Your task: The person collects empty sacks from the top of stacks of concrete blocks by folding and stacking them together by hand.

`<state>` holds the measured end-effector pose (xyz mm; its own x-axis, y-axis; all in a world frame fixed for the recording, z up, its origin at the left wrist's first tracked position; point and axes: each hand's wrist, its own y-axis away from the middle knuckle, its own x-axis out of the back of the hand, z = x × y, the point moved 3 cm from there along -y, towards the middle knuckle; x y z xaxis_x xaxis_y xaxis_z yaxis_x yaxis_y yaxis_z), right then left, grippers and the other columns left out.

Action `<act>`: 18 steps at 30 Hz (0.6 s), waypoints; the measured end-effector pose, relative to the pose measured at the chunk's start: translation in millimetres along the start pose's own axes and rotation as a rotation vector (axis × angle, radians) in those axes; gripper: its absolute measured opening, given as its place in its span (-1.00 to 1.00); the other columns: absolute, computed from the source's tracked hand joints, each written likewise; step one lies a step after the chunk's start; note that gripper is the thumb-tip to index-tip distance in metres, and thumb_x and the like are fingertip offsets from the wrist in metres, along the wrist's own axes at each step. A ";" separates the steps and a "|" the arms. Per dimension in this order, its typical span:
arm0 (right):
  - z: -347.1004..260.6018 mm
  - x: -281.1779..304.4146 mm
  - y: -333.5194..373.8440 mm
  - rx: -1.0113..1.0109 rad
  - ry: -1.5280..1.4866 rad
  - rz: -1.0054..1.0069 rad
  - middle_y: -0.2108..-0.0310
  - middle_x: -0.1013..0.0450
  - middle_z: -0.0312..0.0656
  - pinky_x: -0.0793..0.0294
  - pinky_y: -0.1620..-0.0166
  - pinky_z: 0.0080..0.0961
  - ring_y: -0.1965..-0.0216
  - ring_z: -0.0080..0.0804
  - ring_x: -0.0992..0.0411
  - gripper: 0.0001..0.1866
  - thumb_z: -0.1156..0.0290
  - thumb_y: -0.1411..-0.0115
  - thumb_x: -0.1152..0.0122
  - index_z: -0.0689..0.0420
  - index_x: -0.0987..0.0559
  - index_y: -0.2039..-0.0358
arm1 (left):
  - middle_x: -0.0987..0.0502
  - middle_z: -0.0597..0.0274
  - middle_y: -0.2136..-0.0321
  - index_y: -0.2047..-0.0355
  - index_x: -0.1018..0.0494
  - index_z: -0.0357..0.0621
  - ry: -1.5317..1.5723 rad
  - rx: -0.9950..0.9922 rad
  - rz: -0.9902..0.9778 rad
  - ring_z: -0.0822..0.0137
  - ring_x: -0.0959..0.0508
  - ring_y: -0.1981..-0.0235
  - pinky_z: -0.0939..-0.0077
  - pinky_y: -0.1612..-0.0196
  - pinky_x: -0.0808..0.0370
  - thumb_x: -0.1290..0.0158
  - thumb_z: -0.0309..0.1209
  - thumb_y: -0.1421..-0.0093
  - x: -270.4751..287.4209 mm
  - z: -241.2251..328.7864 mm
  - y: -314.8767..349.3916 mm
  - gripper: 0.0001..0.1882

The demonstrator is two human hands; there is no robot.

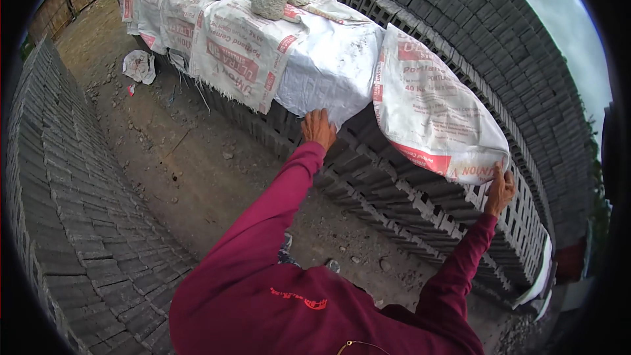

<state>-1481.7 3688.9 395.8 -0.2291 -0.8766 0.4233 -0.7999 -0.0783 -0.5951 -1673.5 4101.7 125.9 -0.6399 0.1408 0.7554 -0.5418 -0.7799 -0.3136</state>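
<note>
My left hand (319, 129) is closed on the lower edge of a plain white sack (332, 69) that drapes over a long stack of grey concrete blocks (388, 187). Farther right, my right hand (501, 189) pinches the bottom corner of a white cement sack (437, 105) with red print. That sack hangs loosely over the top of the stack, its lower border bowed. Between the two sacks a dark gap shows bare blocks. Left of the plain sack, another printed cement sack (240, 59) with a frayed edge covers the stack.
Rough stones (269, 4) weigh down the sacks on top. Tall walls of blocks rise behind (473, 10) and along the left (79, 223). A dirt path (154, 151) runs between the stacks, with a crumpled sack (139, 67) lying on it.
</note>
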 end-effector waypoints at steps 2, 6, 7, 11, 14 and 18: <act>31.2 26.7 4.4 -0.138 -0.027 0.041 0.78 -0.07 -0.43 0.04 0.68 -0.60 0.78 -0.69 0.00 -0.53 0.24 -0.14 -0.24 0.06 -0.19 0.74 | -0.32 -0.04 -0.03 -0.15 -0.19 -0.22 0.060 0.050 0.028 -0.05 -0.24 -0.14 -0.10 -0.10 -0.24 -0.21 -0.14 0.00 1.4 17.2 4.1 -0.23; 87.6 71.0 38.6 -0.234 -0.132 0.127 0.77 -0.08 -0.47 0.10 0.69 -0.62 0.78 -0.72 0.03 -0.53 0.28 -0.13 -0.25 0.03 -0.17 0.73 | -0.35 -0.06 0.02 -0.10 -0.21 -0.20 0.060 0.112 0.122 -0.07 -0.27 -0.11 -0.08 -0.05 -0.29 -0.15 -0.23 -0.03 6.3 56.8 15.8 -0.34; 100.6 86.1 41.4 -0.237 -0.126 0.174 0.77 -0.07 -0.48 0.10 0.69 -0.63 0.78 -0.72 0.03 -0.53 0.28 -0.13 -0.26 0.03 -0.17 0.74 | -0.35 -0.08 0.03 -0.09 -0.23 -0.20 0.058 0.108 0.144 -0.08 -0.28 -0.09 -0.06 -0.04 -0.30 -0.13 -0.25 -0.04 4.9 64.3 14.3 -0.38; 129.9 118.0 49.3 -0.332 -0.144 0.258 0.75 -0.13 -0.45 -0.04 0.65 -0.58 0.71 -0.68 -0.05 -0.54 0.28 -0.10 -0.27 0.10 -0.23 0.76 | -0.45 -0.14 0.22 0.07 -0.36 -0.23 0.142 -0.005 0.322 -0.21 -0.45 0.14 -0.08 0.12 -0.40 0.00 -0.39 -0.06 18.0 31.1 -24.5 -0.61; 171.3 122.9 56.0 -0.404 -0.049 0.345 0.71 -0.26 -0.37 -0.22 0.53 -0.54 0.61 -0.59 -0.18 -0.57 0.26 -0.10 -0.27 0.23 -0.33 0.74 | -0.51 -0.25 0.31 0.18 -0.41 -0.26 0.259 0.068 0.446 -0.28 -0.50 0.25 -0.01 0.16 -0.44 0.08 -0.39 -0.10 53.5 67.7 -36.3 -0.70; 168.6 112.9 -0.9 -0.219 0.000 0.449 0.73 -0.22 -0.33 -0.14 0.55 -0.52 0.64 -0.57 -0.11 -0.49 0.12 -0.10 -0.28 0.26 -0.35 0.72 | -0.53 -0.33 0.31 0.22 -0.44 -0.23 0.164 0.028 0.405 -0.30 -0.50 0.23 -0.01 0.13 -0.43 0.13 -0.30 -0.12 139.6 127.5 -63.2 -0.68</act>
<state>-1413.3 3510.0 329.0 -0.5780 -0.8005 0.1582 -0.7197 0.4088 -0.5612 -1659.1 4092.8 324.5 -0.8770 -0.0868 0.4726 -0.2155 -0.8081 -0.5482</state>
